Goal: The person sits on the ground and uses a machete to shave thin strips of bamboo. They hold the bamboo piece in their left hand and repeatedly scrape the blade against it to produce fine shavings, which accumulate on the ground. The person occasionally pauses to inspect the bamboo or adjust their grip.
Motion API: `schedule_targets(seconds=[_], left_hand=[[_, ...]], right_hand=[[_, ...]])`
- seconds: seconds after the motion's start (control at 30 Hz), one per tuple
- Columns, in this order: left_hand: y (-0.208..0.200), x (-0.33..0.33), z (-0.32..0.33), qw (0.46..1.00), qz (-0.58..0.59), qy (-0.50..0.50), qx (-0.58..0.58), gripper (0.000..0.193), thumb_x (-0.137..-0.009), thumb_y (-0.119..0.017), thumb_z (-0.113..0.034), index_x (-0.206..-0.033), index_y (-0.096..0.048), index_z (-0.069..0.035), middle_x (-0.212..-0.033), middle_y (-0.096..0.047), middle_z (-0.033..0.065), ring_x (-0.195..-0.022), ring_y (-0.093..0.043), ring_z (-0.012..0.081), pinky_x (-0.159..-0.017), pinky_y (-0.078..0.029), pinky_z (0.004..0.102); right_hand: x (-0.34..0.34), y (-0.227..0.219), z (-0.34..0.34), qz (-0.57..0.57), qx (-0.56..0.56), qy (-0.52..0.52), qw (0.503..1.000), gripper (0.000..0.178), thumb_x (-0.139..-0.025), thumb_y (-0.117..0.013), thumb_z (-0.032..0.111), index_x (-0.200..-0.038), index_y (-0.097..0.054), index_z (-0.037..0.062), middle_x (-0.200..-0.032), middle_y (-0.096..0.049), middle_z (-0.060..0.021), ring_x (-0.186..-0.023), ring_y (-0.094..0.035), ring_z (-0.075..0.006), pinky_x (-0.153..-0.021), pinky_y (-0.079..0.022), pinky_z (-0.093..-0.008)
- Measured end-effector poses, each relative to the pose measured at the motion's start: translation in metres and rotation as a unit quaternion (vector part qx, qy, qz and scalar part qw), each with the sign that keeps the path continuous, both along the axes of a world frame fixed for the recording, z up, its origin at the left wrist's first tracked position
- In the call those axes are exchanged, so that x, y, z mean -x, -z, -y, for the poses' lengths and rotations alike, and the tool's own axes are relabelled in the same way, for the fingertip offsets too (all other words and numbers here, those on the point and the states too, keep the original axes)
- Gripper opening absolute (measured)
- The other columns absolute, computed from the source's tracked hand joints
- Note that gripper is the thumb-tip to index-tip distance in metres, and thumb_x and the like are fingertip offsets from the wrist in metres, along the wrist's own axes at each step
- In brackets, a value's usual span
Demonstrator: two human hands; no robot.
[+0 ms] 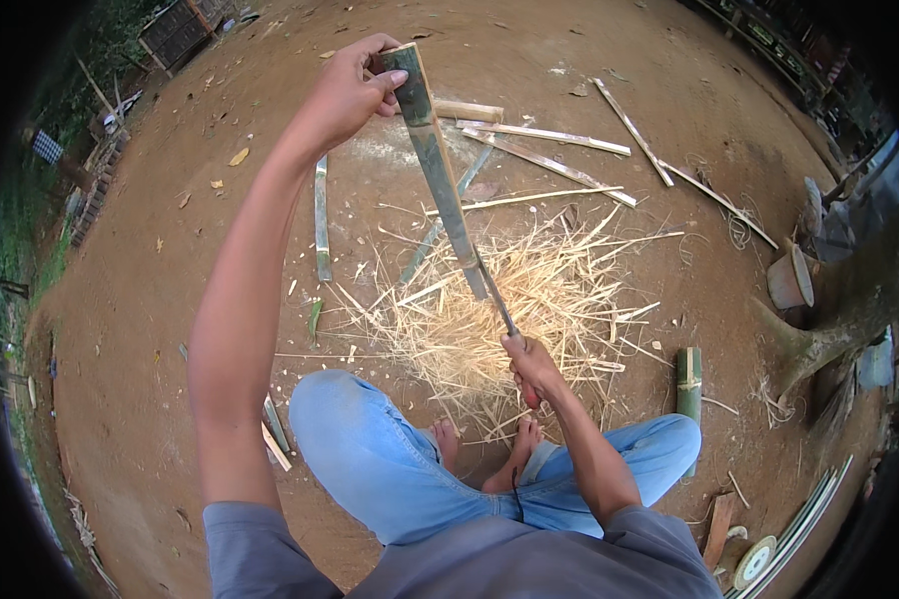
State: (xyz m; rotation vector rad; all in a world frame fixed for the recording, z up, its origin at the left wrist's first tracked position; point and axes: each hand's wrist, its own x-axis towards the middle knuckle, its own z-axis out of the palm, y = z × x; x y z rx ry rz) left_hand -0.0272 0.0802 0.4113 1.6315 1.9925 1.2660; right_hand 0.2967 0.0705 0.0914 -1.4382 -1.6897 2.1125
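My left hand (pixel 360 88), arm stretched far forward, grips the top end of a long split bamboo strip (pixel 435 165), dark green on its skin side. The strip slants down toward me, its lower end above a heap of pale bamboo shavings (pixel 529 290). Closed around a handle, my right hand (pixel 531 367) holds a long-bladed knife (pixel 497 297). Its dark blade lies along the strip's right edge near the lower end; whether it cuts into the bamboo I cannot tell. The reddish butt of the handle shows below my fist.
Several split bamboo pieces (pixel 549 165) lie beyond the shavings, and a narrow green strip (pixel 322 220) lies to the left. A green bamboo section (pixel 688 384) stands by my right knee. On the right are a tree trunk (pixel 819 339), a pale bucket (pixel 791 280) and a round disc (pixel 755 562).
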Motion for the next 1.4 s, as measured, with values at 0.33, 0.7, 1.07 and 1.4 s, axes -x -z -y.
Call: schedule_targets(seconds=[0.33,0.7,1.07,1.4], left_hand=[[-0.002,-0.085,0.041,0.999,0.020,0.000,-0.047,0.024,-0.091,-0.063,-0.006,-0.113,-0.059,0.003,-0.091,-0.063,0.0074,-0.077,-0.063,0.0119,-0.070,-0.056,0.0250],[0.028,-0.099,0.036,0.995,-0.015,0.001,-0.094,0.019,-0.088,-0.065,-0.006,-0.106,-0.063,0.002,-0.080,-0.067,0.0078,-0.068,-0.064,0.0108,-0.063,-0.055,0.0256],[0.068,-0.119,-0.006,0.997,-0.011,-0.018,-0.071,0.020,-0.089,-0.065,-0.006,-0.107,-0.063,0.001,-0.082,-0.067,0.0079,-0.069,-0.066,0.0112,-0.064,-0.055,0.0248],[0.089,-0.149,-0.057,0.997,0.013,-0.010,-0.072,0.022,-0.092,-0.062,-0.003,-0.112,-0.059,0.005,-0.091,-0.065,0.0086,-0.080,-0.066,0.0130,-0.072,-0.057,0.0248]], right_hand=[[0.006,-0.220,0.010,-0.233,-0.142,-0.014,0.962,0.049,-0.100,-0.041,0.050,-0.085,-0.046,0.0045,-0.056,-0.044,0.0008,-0.042,-0.044,-0.0086,-0.037,-0.037,-0.0255],[0.004,-0.177,0.017,-0.238,-0.088,0.016,0.967,0.048,-0.102,-0.039,0.048,-0.080,-0.044,0.0058,-0.054,-0.042,0.0009,-0.039,-0.042,-0.0081,-0.035,-0.035,-0.0246],[-0.012,-0.111,-0.016,-0.216,-0.049,0.052,0.974,0.047,-0.102,-0.039,0.047,-0.077,-0.044,0.0075,-0.052,-0.040,0.0019,-0.038,-0.040,-0.0081,-0.034,-0.034,-0.0253],[-0.053,-0.032,-0.084,-0.170,-0.055,0.028,0.983,0.048,-0.101,-0.040,0.046,-0.078,-0.050,0.0054,-0.051,-0.044,-0.0005,-0.037,-0.043,-0.0111,-0.038,-0.038,-0.0302]])
